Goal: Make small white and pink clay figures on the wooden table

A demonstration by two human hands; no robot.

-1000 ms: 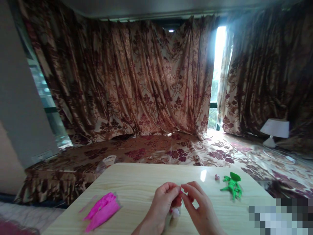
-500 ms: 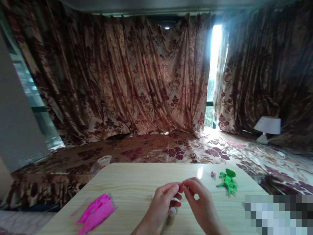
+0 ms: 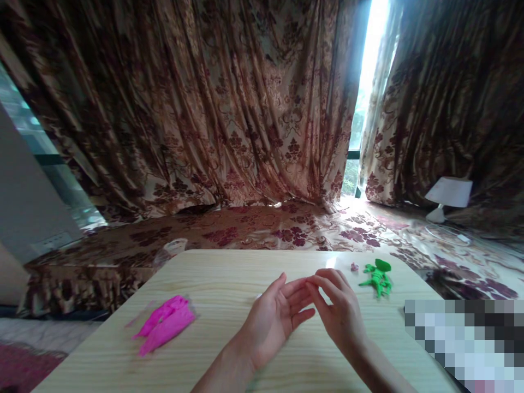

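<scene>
My left hand point(image 3: 275, 316) is turned palm up above the table, its fingers stretched out toward the right. At its index fingertip, my right hand point(image 3: 338, 305) has thumb and fingertips pinched together. Whatever may be between those fingertips is too small to make out. A bit of a white lump point(image 3: 258, 296) shows behind my left hand, mostly covered by it. Off to the right lies a bright green figure point(image 3: 377, 279) with thin limbs and a flat round part on top. A small pinkish lump point(image 3: 354, 267) sits beside it.
The pale wood-grain table point(image 3: 221, 267) carries a bright pink lump in clear wrapping point(image 3: 167, 322) at left. A clear container point(image 3: 172, 249) stands past the far left edge. Beyond are a patterned window seat, curtains point(image 3: 245, 109) and a white lamp point(image 3: 448, 192). A blurred patch covers the lower right.
The left hand has gone from a pinch to an open palm, while the right still pinches at its fingertip. A white ball seen below the hands is now hidden. The view has tilted down.
</scene>
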